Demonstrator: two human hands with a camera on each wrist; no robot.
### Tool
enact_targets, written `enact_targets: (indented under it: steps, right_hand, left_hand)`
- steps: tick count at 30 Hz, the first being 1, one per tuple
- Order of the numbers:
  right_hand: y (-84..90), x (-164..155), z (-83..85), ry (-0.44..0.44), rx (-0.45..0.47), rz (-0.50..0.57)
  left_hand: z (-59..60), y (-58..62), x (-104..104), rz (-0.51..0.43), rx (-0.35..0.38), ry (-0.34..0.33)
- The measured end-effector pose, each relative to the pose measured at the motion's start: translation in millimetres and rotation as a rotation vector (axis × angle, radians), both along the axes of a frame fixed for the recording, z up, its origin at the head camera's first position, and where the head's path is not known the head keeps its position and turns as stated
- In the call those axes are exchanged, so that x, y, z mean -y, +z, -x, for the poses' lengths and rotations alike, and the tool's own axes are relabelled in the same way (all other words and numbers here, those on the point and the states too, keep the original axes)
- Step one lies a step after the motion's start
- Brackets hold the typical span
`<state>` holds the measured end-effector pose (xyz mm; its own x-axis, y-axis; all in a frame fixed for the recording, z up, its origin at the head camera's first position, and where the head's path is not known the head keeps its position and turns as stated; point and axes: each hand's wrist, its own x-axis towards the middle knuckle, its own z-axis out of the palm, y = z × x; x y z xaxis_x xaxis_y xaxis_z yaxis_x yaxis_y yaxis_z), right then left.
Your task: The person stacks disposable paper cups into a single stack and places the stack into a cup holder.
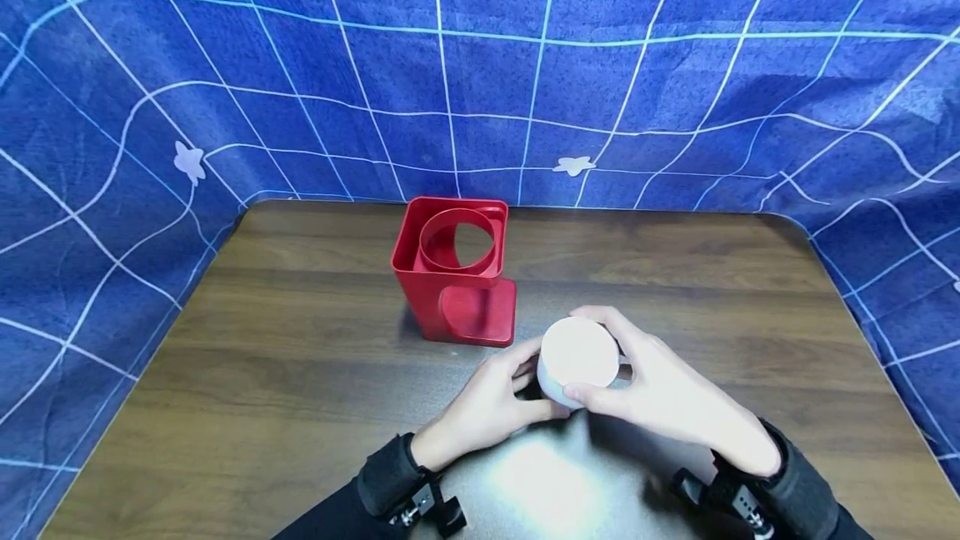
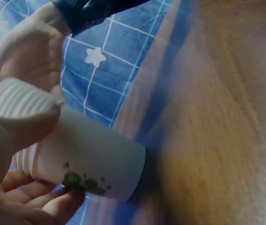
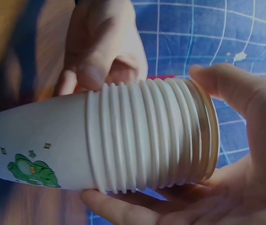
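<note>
A stack of several white paper cups (image 1: 577,354) stands upright on the brown table (image 1: 300,373), just in front of the red holder. The outer cup (image 3: 34,140) carries a small green print, and the nested rims (image 3: 147,140) form ridges at the open end. My left hand (image 1: 491,402) grips the lower part of the stack from the left, thumb (image 2: 27,126) across the rims. My right hand (image 1: 660,390) curls round the top of the stack from the right, fingers over the rims (image 3: 250,108).
A red square cup holder (image 1: 457,273) with a round opening on top and an open front stands behind the cups, mid-table. Blue cloth with a white grid (image 1: 525,65) walls in the table at the back and both sides.
</note>
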<state>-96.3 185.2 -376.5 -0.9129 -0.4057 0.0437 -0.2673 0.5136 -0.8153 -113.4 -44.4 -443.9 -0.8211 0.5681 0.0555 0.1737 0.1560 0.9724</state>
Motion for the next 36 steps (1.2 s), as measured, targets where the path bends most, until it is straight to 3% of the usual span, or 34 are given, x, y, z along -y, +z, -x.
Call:
enact_targets:
  steps: [5,12,19,28,36]
  right_hand:
    - [-4.1,-5.2,6.9,-0.074,-0.048,0.019]
    - [-6.8,-15.4,17.5,-0.147,-0.030,0.039]
    - [-9.1,-26.8,26.7,-0.183,-0.049,0.016]
    - [-9.4,-32.0,29.8,-0.184,-0.041,0.016]
    - [-4.3,-29.4,28.5,-0.185,-0.024,0.014]
  left_hand:
    - [3.0,2.7,-13.7,-0.039,0.018,0.060]
    - [6.5,9.3,-30.3,-0.063,0.000,0.095]
    - [7.5,16.1,-39.7,-0.136,0.043,0.081]
    - [6.6,17.2,-41.6,-0.100,0.027,0.062]
    - [5.3,19.1,-37.0,-0.102,0.057,0.072]
